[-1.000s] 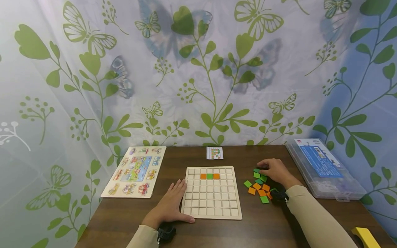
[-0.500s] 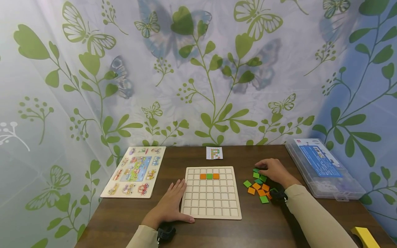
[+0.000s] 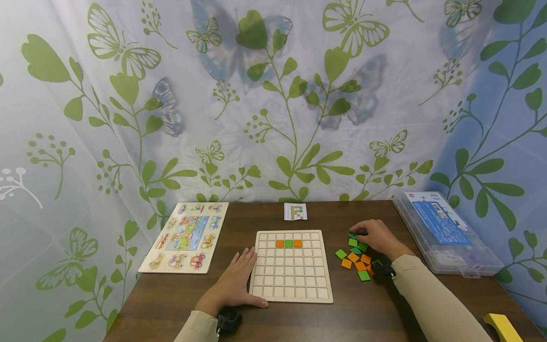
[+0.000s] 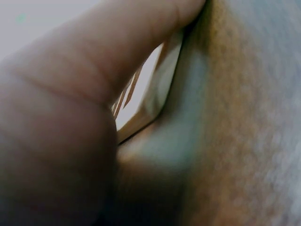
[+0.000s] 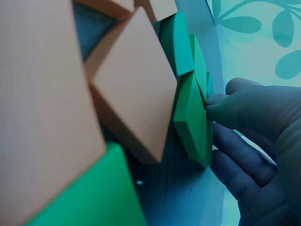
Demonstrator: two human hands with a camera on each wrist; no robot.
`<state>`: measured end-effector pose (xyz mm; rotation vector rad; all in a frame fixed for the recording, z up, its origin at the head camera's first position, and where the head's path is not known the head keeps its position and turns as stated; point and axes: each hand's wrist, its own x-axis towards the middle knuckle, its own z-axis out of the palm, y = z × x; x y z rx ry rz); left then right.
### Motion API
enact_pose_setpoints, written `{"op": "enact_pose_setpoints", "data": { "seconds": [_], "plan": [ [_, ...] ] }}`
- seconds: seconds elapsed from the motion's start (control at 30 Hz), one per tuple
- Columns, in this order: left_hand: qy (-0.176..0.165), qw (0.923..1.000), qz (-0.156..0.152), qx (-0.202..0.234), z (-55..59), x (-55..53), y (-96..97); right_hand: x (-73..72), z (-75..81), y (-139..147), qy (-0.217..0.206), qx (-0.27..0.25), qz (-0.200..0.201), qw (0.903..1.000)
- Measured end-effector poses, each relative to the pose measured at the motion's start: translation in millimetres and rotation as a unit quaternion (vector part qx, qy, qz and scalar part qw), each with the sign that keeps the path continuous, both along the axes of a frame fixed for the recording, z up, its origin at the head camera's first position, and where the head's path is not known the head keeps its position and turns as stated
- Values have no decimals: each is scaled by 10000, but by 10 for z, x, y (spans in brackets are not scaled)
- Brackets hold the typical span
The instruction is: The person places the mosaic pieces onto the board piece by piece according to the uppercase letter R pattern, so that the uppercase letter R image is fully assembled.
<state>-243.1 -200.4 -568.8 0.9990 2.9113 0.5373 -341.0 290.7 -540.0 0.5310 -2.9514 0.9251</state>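
Note:
A pale wooden grid board [image 3: 290, 270] lies mid-table. Three square tiles sit side by side in its second row: an orange tile [image 3: 279, 243], a green tile [image 3: 288, 243] and another orange one. My left hand [image 3: 234, 280] rests at the board's left edge, fingers spread along it and thumb by the near corner; its wrist view shows the thumb close against the board's edge [image 4: 153, 96]. Right of the board, my right hand [image 3: 378, 236] reaches to the far end of a tile pile, finger and thumb pinching a green tile [image 3: 352, 235]. Its thumb [image 5: 221, 110] meets the green tiles there.
Loose orange tiles [image 3: 361, 266] and green ones lie in the pile. A small pattern card [image 3: 296, 211] lies behind the board. At left is a picture puzzle [image 3: 183, 237]; at right, a clear plastic case [image 3: 448, 237]. A yellow object [image 3: 503, 327] shows at the near right edge.
Hardly anything differs: the right hand stays at the far end of the pile with slight finger movement, and the left hand keeps its place by the board.

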Motion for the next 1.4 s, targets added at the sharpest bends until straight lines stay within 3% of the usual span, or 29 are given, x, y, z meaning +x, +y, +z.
{"op": "enact_pose_setpoints", "data": {
  "seconds": [0.77, 1.4],
  "plan": [
    [-16, 10000, 29, -20, 17, 13, 3, 25, -36, -40, 310, -5, -104, 9995],
    [-115, 9999, 41, 23, 12, 10, -3, 22, -72, -62, 220, -294, -380, 9986]
  ]
}}
